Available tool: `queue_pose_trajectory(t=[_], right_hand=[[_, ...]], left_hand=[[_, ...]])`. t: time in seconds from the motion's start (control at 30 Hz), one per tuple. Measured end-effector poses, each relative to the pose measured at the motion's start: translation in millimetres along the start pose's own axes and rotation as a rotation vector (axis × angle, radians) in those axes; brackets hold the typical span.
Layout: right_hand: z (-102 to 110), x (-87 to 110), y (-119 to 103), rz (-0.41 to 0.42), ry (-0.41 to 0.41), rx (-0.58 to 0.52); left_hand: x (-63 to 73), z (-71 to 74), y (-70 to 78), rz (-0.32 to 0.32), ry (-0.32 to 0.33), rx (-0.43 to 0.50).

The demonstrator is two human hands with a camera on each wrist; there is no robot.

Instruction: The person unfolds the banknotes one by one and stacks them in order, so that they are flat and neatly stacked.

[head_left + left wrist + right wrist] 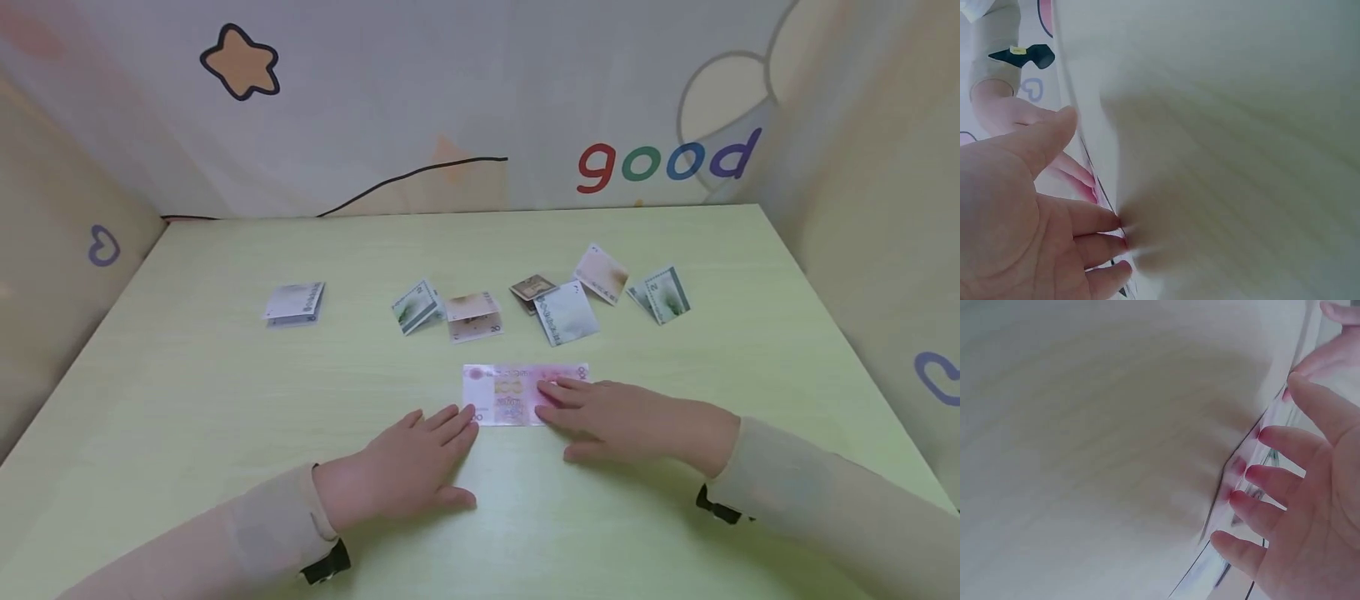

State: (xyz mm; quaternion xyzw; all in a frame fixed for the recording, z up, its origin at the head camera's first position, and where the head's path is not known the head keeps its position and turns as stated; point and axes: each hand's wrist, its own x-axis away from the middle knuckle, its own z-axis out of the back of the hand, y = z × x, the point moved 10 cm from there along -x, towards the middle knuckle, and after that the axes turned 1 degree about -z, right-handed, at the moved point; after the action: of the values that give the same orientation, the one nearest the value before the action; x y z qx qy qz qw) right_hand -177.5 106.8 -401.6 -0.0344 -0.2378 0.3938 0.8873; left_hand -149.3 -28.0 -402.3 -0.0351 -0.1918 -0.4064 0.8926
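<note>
A pink banknote (517, 408) lies flat and unfolded on the table in front of me. My left hand (420, 462) has its fingers extended, with the fingertips at the note's lower left corner and the thumb out to the side. On the note's right half rest the fingertips of my right hand (626, 421), its fingers spread and straight. In the right wrist view the fingers of the right hand (1297, 494) reach the pink note's edge. The left wrist view has the left hand (1041, 231) with its fingertips down at the tabletop.
Behind the pink note lie several folded banknotes: a bluish one (295, 303) far left, a green one (417, 307), a brownish one (474, 317), a brown one (533, 287) partly under a bluish one (567, 313), a pale one (602, 273) and a green one (666, 295). Printed cloth walls (375, 108) enclose the table.
</note>
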Motion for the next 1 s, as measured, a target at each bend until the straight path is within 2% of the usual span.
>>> queue_pose_trajectory(t=[0.1,0.2,0.27,0.37,0.5,0.6,0.7,0.83,1.0], right_hand=[[1,3.1,6,-0.007,0.020,-0.026],[3,6.3,10,-0.008,0.038,-0.039],[5,8.4,13,-0.010,0.055,-0.049],[12,12.4,20,-0.034,0.092,-0.068],[21,18.8,31,-0.080,0.143,-0.112],[25,23.2,37,-0.100,0.162,-0.136],[26,26.6,40,-0.108,0.172,-0.141],[26,28.5,43,-0.112,0.189,-0.146],[25,29.5,45,-0.118,0.190,-0.158]], left_hand=[[1.5,-1.5,-3.3,-0.006,0.012,0.029],[4.3,4.7,-8.4,-0.022,0.061,0.058],[7.3,13.7,-13.5,-0.036,0.128,0.067],[15.1,30.6,-25.5,-0.037,0.275,0.092],[31.2,50.7,-49.6,0.018,0.466,0.180],[44.0,59.3,-71.5,0.092,0.558,0.244],[54.7,62.8,-94.9,0.153,0.637,0.302],[66.6,63.5,-123.4,0.193,0.743,0.384],[74.4,62.2,-149.2,0.234,0.805,0.449]])
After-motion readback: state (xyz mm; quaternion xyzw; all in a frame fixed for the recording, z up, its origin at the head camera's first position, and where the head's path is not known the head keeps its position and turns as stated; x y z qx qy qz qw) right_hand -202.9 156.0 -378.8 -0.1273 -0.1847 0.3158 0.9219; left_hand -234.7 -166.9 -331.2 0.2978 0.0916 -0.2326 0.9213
